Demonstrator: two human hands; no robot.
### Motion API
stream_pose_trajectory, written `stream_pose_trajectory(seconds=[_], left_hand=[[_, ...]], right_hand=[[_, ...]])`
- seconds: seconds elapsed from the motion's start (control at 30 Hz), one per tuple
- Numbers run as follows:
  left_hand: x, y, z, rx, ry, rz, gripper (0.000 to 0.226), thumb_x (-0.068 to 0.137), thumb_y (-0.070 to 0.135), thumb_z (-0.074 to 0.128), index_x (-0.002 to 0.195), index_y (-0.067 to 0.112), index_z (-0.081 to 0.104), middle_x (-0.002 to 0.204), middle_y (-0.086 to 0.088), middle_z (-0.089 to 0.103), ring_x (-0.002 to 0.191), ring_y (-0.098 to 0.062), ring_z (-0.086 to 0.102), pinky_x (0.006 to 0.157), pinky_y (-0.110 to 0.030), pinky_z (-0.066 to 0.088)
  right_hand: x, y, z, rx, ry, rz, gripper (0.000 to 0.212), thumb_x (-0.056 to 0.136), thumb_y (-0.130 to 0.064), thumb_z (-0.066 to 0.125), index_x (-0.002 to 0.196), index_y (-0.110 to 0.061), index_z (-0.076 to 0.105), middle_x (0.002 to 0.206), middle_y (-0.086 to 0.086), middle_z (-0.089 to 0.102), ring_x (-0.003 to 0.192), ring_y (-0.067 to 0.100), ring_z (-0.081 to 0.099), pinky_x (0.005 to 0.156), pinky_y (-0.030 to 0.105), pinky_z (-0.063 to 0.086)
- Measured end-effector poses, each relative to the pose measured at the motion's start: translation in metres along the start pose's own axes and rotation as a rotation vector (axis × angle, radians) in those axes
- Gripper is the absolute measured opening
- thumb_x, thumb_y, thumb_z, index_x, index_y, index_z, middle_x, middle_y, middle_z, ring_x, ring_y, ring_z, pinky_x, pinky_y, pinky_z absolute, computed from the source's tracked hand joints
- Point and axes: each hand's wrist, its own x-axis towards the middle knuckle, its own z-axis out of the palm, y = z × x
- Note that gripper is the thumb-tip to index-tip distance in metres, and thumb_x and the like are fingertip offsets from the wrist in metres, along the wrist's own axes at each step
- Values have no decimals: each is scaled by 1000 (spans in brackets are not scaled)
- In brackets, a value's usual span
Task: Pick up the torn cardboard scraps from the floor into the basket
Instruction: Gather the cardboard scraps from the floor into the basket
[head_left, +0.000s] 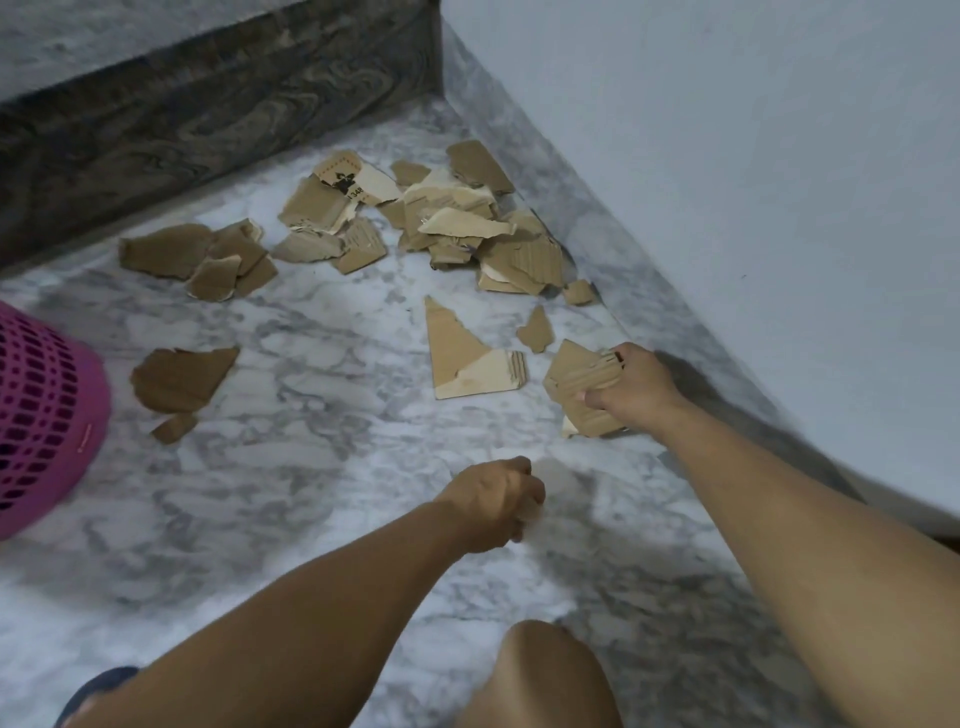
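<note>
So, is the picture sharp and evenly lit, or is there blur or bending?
Head view: dim, bluish, soft light; the left hand is slightly blurred; the right hand throws a dark shadow toward the wall; the wide lens bends the wall's base.

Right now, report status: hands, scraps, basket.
Right hand shut on cardboard scraps by the wall. Left hand curled, contents unclear. Most scraps on floor. Pink basket far left, path clear.
</note>
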Motion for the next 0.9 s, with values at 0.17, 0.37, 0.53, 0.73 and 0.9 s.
stream_pose_trajectory(seconds=[0.17, 0.37, 0.53, 0.73, 0.9], left_hand=[[3, 0, 8, 94, 15, 84, 25, 85, -1, 54, 103, 14, 64, 106, -4, 53, 95, -22, 52, 73, -34, 45], [18, -9, -9, 29, 154, 25, 18, 87, 2, 52, 103, 6, 60, 106, -12, 59, 98, -28, 56, 74, -30, 38], [41, -41, -44, 74, 396, -202, 33, 84, 0, 49, 113, 9, 61, 114, -10, 56, 108, -27, 51, 87, -30, 40], [61, -71, -76, 12, 565, -626, 24, 96, 11, 42, 116, 6, 54, 121, -13, 46, 114, -29, 40, 92, -35, 39], [73, -63, -76, -185, 532, -852, 68, 80, 47, 70, 127, 7, 40, 130, -8, 31, 122, -27, 31, 97, -39, 36]], right_hand=[[7, -3, -6, 71, -8, 20, 31, 70, -12, 85, 95, -9, 67, 99, 5, 72, 93, 22, 68, 87, 37, 56], [35, -24, -6, 136, 10, 21, 44, 66, -16, 88, 104, -5, 69, 99, 8, 73, 92, 23, 69, 87, 40, 57], [57, -48, -1, 9, 14, -90, 55, 65, -28, 88, 110, -5, 66, 109, 9, 68, 100, 25, 67, 91, 37, 55], [82, -67, 10, -365, -50, -172, 88, 73, -51, 78, 139, -5, 45, 153, 12, 23, 139, 33, 30, 115, 36, 30], [82, -65, 20, -531, -29, -190, 85, 74, -57, 73, 142, -18, 40, 147, 8, 31, 134, 35, 31, 107, 45, 37]])
